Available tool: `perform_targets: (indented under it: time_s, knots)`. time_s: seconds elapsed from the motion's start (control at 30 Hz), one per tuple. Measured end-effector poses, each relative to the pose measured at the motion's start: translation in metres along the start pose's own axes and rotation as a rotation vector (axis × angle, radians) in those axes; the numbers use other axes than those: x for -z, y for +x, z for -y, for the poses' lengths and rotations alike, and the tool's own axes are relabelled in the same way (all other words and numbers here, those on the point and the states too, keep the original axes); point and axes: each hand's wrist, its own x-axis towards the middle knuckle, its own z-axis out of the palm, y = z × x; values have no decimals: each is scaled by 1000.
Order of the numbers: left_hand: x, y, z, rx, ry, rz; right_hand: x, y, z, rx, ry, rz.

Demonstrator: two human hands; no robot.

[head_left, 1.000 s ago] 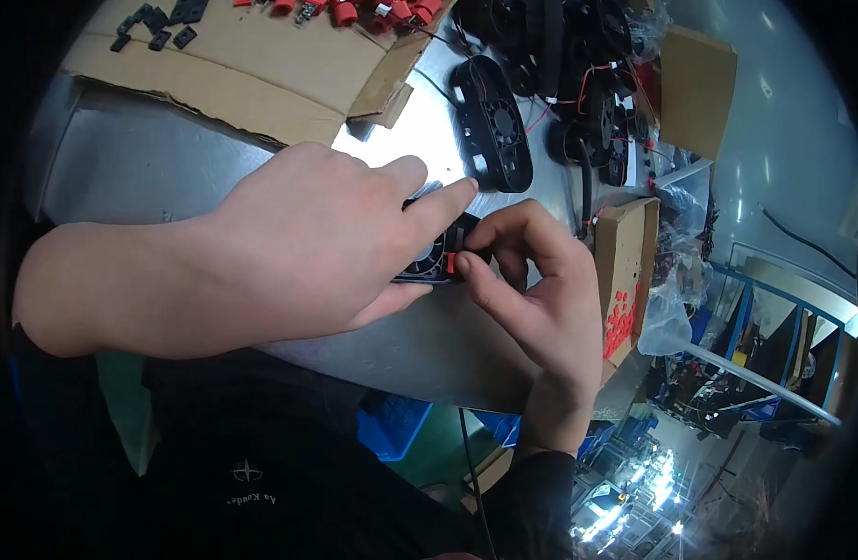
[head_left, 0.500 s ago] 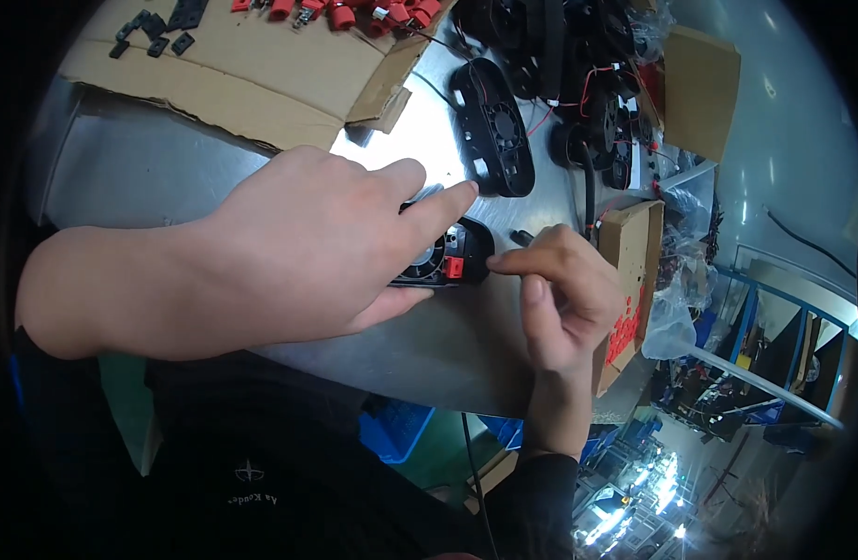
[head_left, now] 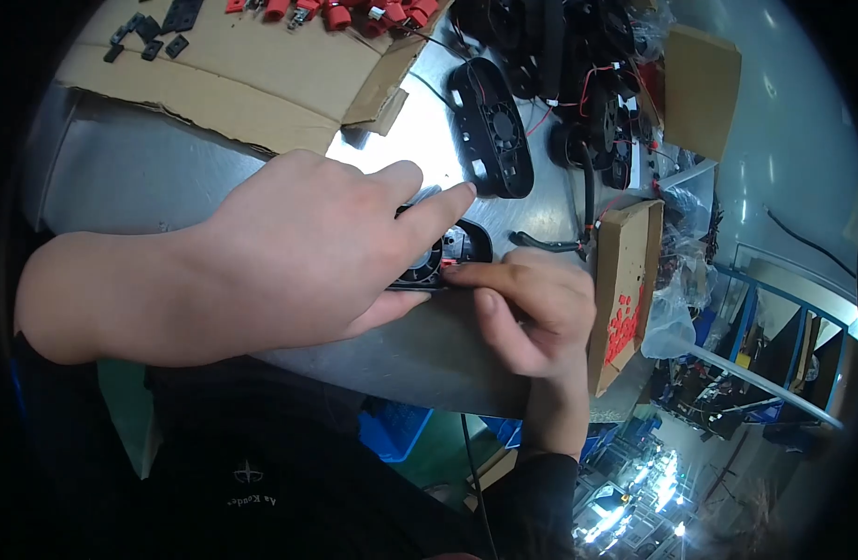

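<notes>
On the metal table point(head_left: 392, 359), a black fan housing point(head_left: 470, 245) is steadied by the left hand point(head_left: 308, 247) (grip hidden); its red piece point(head_left: 448, 263), already inside, seating unclear, is touched by the right hand's point(head_left: 548, 303) forefinger, thumb spread apart.

Left hand point(head_left: 322, 245) palm-down; right hand point(head_left: 544, 313), index extended.

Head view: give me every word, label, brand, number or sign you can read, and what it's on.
Dark shirt: pale emblem above a short line of lettering, upside down in view; wording not copied.
Held black fan housing: no legible text.
Red pieces in cardboard box: too small to tell.
</notes>
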Motion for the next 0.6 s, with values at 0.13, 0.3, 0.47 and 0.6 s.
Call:
perform_targets:
  time_s: [0.13, 0.3, 0.47, 0.6]
  knots:
    - [-3, 2, -2, 8, -11, -12, 37, -15, -35, -3, -30, -162]
    - [-3, 5, 0, -1, 1, -40, 50, -19, -54, -200, -386, 74]
    - [2, 4, -1, -28, 53, -40, 32, -10, -63, -229, -407, -104]
    - [1, 9, 1, -71, 68, -73, 65, -22, -67, 17, -573, -248]
